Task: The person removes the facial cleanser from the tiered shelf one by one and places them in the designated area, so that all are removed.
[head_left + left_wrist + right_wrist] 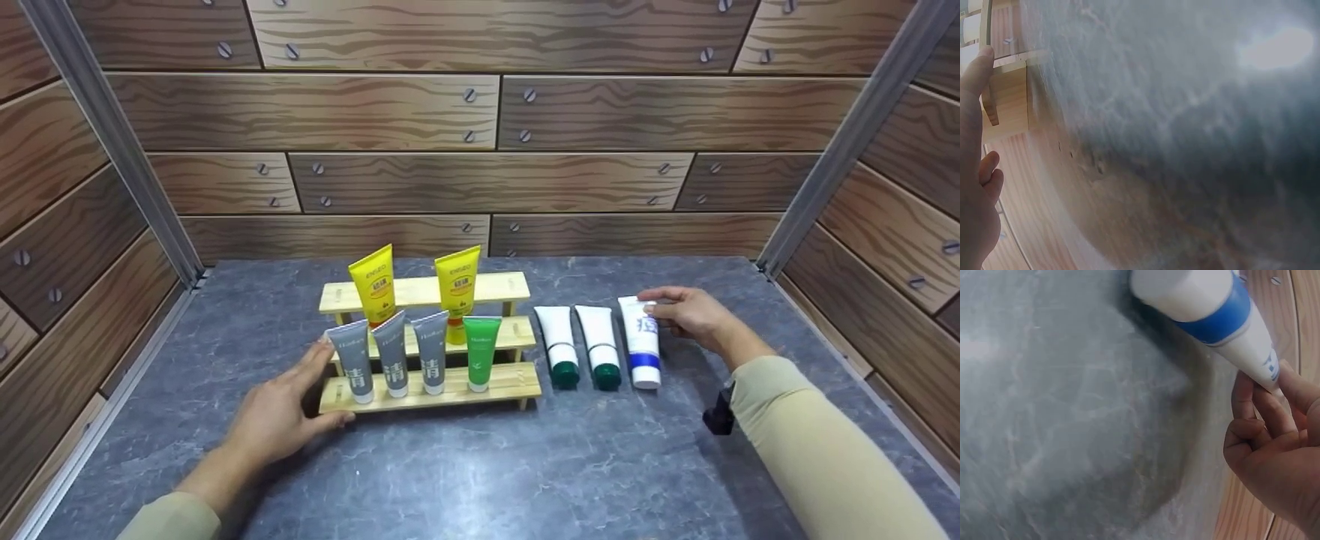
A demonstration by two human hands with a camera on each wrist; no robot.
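Note:
A three-step wooden display rack stands on the table. My left hand grips its left end, thumb at the front of the lowest step and fingers along the side. On the lowest step stand three grey tubes and a green tube; two yellow tubes stand on the middle step. My right hand pinches the flat end of a white tube with a blue band, its cap towards me. In the right wrist view, thumb and fingers hold that tube. The rack's corner shows in the left wrist view.
Two white tubes with green caps lie side by side between the rack and my right hand. The dark grey marbled tabletop is enclosed by wood-patterned walls with metal corner posts.

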